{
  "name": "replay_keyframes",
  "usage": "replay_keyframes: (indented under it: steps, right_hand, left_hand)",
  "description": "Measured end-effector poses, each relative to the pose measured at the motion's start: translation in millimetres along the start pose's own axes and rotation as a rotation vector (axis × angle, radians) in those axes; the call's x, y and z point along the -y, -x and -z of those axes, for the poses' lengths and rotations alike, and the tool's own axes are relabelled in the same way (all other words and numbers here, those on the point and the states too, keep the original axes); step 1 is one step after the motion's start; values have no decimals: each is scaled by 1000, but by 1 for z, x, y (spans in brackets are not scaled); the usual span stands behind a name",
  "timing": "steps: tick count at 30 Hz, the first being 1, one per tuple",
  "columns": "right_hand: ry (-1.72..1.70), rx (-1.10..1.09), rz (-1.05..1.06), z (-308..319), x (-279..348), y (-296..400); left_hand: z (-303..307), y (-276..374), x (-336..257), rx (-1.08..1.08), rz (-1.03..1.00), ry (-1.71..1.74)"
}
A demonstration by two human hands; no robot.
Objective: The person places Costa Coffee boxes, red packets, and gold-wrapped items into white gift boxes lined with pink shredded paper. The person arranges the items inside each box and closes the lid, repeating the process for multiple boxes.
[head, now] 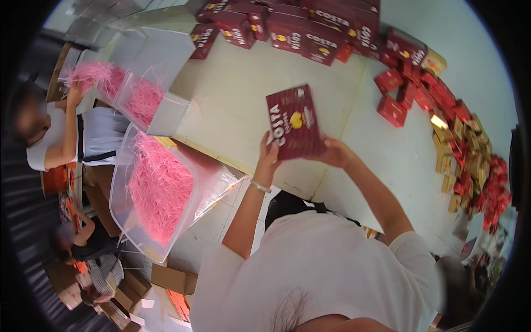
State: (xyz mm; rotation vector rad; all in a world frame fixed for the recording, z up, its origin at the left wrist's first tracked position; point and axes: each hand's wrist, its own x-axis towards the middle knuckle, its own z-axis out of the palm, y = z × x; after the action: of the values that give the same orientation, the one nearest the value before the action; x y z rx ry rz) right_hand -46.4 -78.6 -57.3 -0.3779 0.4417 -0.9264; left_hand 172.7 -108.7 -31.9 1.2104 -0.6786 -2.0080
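Observation:
Between my two hands is a dark maroon Costa carton (293,120), held above the pale worktable (232,103). My left hand (269,155) grips its lower left corner, thumb on the printed face, a bracelet at the wrist. On the carton's lower right side lies my right hand (335,152), its fingers partly hidden behind the carton. Left of my hands, an open grey-white box (170,114) on the table holds pink shredded paper (145,101).
More maroon Costa cartons (286,31) are stacked along the table's far side. Small red boxes (392,111) and gold boxes (444,162) lie piled at the right. A clear plastic bin (120,207) of pink shreds stands left. A co-worker's hand (75,93) holds pink shreds.

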Motion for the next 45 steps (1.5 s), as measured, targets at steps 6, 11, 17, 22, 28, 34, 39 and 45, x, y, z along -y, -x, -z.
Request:
replay_keyframes:
  steps: [6,11,17,22,28,34,39,45]
  right_hand:
    - [139,-510,413,-42,-9,92]
    - [848,-922,841,-56,29,169]
    - [1404,-610,319,-78,37,207]
    - [1100,-596,194,-48,8,221]
    - [1071,-771,147,-43,1,225]
    - [1088,-780,166,-41,-1,225]
    - [1058,-851,197,-45,-6,229]
    - [1004,-1173,373,-19,6,289]
  left_hand:
    - [-83,12,3,301,-286,-103]
    - [-98,15,-31,804,-239,-588]
    - [-129,49,-35,1179,-469,-1204]
    - [-119,53,3,960,-315,-1098]
    - [-57,33,24,255,-614,-1046]
    - [52,-31,-33,-375,-877,-1283]
    - [99,-44,-105,-689,-446,-2030]
    - [-23,-32,9,124,-565,-2051]
